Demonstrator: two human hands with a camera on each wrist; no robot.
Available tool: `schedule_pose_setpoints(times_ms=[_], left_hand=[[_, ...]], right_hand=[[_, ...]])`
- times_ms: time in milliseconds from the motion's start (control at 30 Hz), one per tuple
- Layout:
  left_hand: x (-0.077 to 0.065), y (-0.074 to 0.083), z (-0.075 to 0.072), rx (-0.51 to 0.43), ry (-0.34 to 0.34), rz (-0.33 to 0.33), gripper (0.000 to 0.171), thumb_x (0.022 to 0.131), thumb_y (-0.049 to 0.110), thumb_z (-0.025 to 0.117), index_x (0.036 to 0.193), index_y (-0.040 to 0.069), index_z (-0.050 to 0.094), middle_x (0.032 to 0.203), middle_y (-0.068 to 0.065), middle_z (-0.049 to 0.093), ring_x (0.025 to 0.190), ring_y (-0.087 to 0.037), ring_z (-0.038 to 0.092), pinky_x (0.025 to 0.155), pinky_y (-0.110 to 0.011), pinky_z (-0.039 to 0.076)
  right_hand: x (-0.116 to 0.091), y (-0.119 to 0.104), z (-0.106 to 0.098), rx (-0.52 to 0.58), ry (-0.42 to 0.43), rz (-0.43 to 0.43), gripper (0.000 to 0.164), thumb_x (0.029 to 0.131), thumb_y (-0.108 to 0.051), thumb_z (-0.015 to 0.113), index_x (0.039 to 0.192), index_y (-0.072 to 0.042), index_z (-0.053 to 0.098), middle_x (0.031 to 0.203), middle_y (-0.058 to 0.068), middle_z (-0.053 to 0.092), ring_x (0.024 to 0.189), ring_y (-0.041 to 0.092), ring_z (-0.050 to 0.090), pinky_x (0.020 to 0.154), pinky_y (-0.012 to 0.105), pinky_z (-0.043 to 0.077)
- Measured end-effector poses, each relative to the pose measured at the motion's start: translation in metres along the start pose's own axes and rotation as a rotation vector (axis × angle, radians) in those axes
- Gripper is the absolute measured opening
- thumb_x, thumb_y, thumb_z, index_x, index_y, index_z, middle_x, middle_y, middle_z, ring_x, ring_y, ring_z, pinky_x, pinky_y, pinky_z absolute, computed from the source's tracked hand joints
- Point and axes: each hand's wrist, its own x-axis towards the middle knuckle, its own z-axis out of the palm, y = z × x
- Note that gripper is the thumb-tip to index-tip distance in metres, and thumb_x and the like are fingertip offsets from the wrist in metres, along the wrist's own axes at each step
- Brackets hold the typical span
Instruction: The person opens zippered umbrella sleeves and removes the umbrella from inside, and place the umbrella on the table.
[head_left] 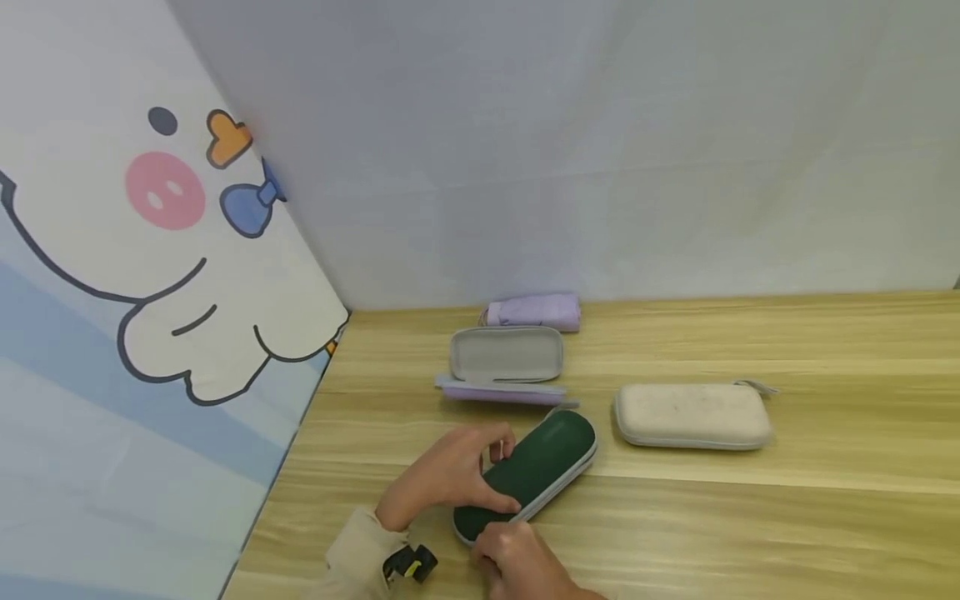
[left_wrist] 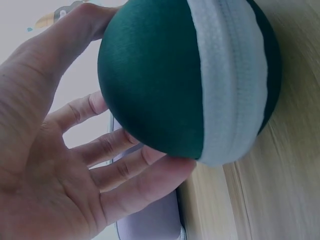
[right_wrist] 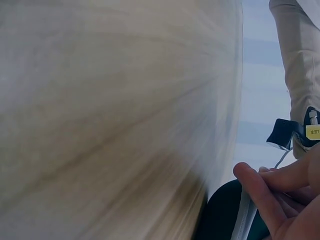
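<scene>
A dark green zip case [head_left: 551,446] with a pale zipper [head_left: 557,490] lies slantwise on the wooden table. My left hand [head_left: 450,471] grips it from the left, thumb over the near side and fingers along the far side. In the left wrist view the rounded end of the case [left_wrist: 150,75] fills the space past the spread fingers. At the near end, my right hand [head_left: 525,560] pinches the zipper with curled fingers; the pull itself is hidden. The right wrist view shows these fingers [right_wrist: 260,192] against the zipper's pale band.
Beyond the green case sits an opened case with a grey inside [head_left: 506,354] and a purple edge facing me. Behind that is a folded purple umbrella-like roll [head_left: 540,312]. A cream zip case [head_left: 692,415] lies to the right. A printed cartoon panel [head_left: 225,275] borders the table's left side.
</scene>
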Motion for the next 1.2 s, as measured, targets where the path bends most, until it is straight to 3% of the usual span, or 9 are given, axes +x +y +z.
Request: schedule_pose_setpoints(times_ms=[233,400,533,633,700,800,900,1200], left_hand=[[-0.001,0.003,0.000,-0.008,0.001,-0.004,0.050,0.064,0.045,0.084,0.090,0.018,0.052,0.083,0.002,0.055,0.063,-0.008,0.046,0.056,-0.021,0.038],[-0.001,0.005,0.000,-0.007,-0.018,-0.014,0.051,0.065,0.048,0.083,0.089,0.017,0.051,0.082,0.002,0.055,0.065,-0.008,0.046,0.056,-0.020,0.039],[0.000,0.009,-0.003,0.000,-0.043,-0.027,0.044,0.071,0.048,0.079,0.093,0.020,0.054,0.086,0.005,0.055,0.068,-0.007,0.051,0.060,-0.020,0.043],[0.002,0.013,-0.006,-0.020,-0.072,0.026,0.028,0.080,0.034,0.076,0.101,0.021,0.061,0.101,0.005,0.055,0.081,-0.009,0.056,0.066,-0.020,0.046],[0.004,0.015,-0.009,-0.026,-0.106,0.103,0.022,0.085,0.011,0.068,0.103,0.022,0.066,0.117,0.003,0.053,0.097,-0.012,0.055,0.076,-0.020,0.046],[0.007,0.018,-0.012,-0.006,-0.176,0.213,0.049,0.074,-0.017,0.056,0.100,0.021,0.073,0.137,0.002,0.045,0.117,-0.017,0.046,0.087,-0.022,0.043],[0.007,0.021,-0.012,0.045,-0.228,0.258,0.060,0.065,-0.024,0.051,0.096,0.022,0.075,0.145,0.003,0.038,0.129,-0.020,0.034,0.097,-0.025,0.037],[0.004,0.023,-0.009,0.158,-0.187,0.274,0.073,0.058,-0.022,0.061,0.110,0.029,0.070,0.145,-0.004,0.032,0.114,-0.022,0.041,0.089,-0.024,0.040]], right_hand=[[0.001,-0.004,0.002,-0.024,-0.074,0.059,0.018,0.068,0.011,0.069,0.069,-0.006,0.066,0.066,-0.001,0.058,0.060,-0.001,0.050,0.057,0.009,0.039],[0.000,-0.004,0.001,-0.047,-0.075,0.017,0.019,0.067,0.011,0.068,0.066,-0.007,0.063,0.062,-0.003,0.053,0.057,-0.003,0.045,0.055,0.008,0.037],[-0.003,-0.005,-0.004,-0.051,-0.107,0.012,0.018,0.067,0.011,0.068,0.068,-0.007,0.065,0.063,-0.002,0.056,0.058,-0.003,0.048,0.056,0.007,0.038],[-0.005,-0.006,-0.007,-0.039,-0.140,0.025,0.018,0.069,0.011,0.068,0.068,-0.007,0.065,0.064,-0.002,0.056,0.058,-0.004,0.049,0.055,0.007,0.038],[-0.006,-0.006,-0.008,-0.030,-0.139,0.012,0.018,0.069,0.011,0.068,0.068,-0.007,0.065,0.063,-0.002,0.056,0.057,-0.004,0.048,0.054,0.006,0.038],[-0.008,-0.005,-0.008,-0.021,-0.122,-0.030,0.018,0.068,0.011,0.068,0.068,-0.007,0.066,0.062,-0.002,0.057,0.056,-0.004,0.050,0.054,0.006,0.038],[-0.011,-0.005,-0.011,-0.026,-0.132,-0.062,0.016,0.067,0.010,0.067,0.068,-0.006,0.067,0.062,-0.002,0.058,0.057,-0.005,0.049,0.055,0.005,0.037],[-0.022,-0.006,-0.027,0.037,-0.091,-0.084,0.013,0.071,0.005,0.064,0.066,-0.007,0.064,0.057,-0.004,0.049,0.055,-0.009,0.036,0.053,0.004,0.032]])
